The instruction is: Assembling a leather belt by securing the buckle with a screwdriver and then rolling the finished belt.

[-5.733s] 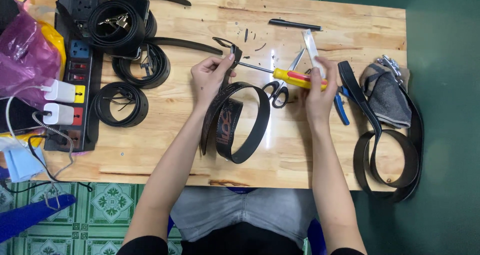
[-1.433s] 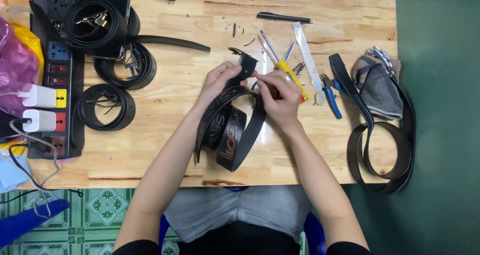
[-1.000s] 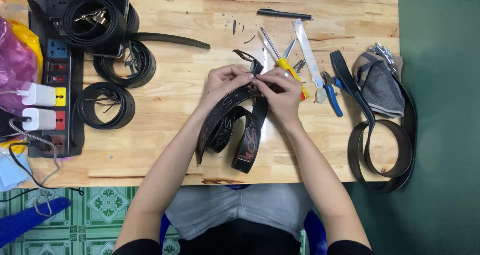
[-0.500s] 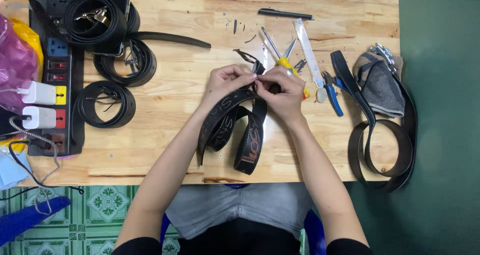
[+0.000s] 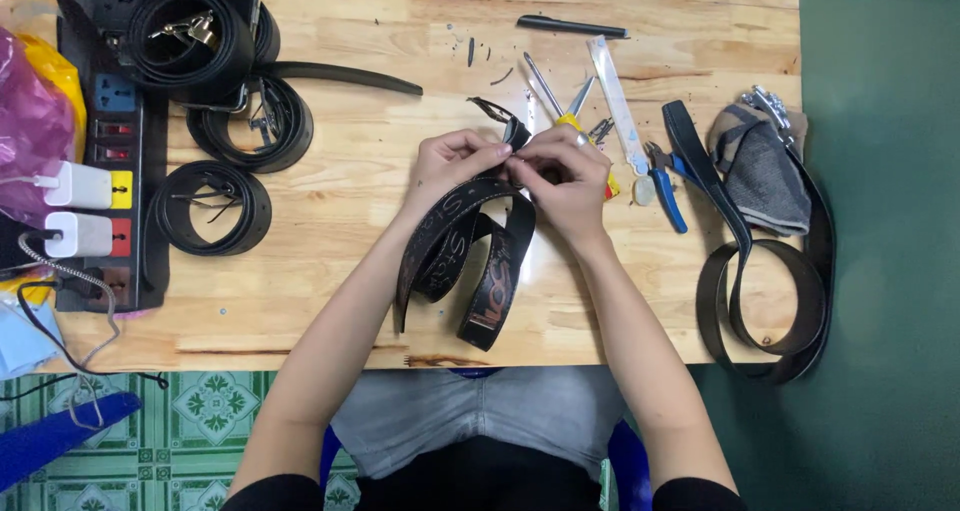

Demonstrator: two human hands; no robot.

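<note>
Both my hands meet over the middle of the wooden table [image 5: 400,31], gripping one end of a dark brown leather belt [image 5: 492,283] with pale lettering. My left hand [image 5: 452,163] pinches the belt from the left, my right hand [image 5: 562,176] from the right, fingers closed at the buckle end [image 5: 512,131]. The rest of the belt hangs in loops toward the table's near edge. A yellow-handled screwdriver [image 5: 560,106] lies just behind my right hand, partly hidden by it.
Several coiled black belts [image 5: 210,209] lie at the left by a black power strip [image 5: 110,121] with white plugs. A white ruler [image 5: 618,101], blue-handled pliers [image 5: 665,183], a black pen [image 5: 572,27], a grey cloth [image 5: 762,166] and a loose dark belt [image 5: 765,291] lie at the right.
My right hand put down the yellow screwdriver and joined the left on the belt's end. The belt was lifted and turned, its loops now hanging toward me. In the last second little moved.
</note>
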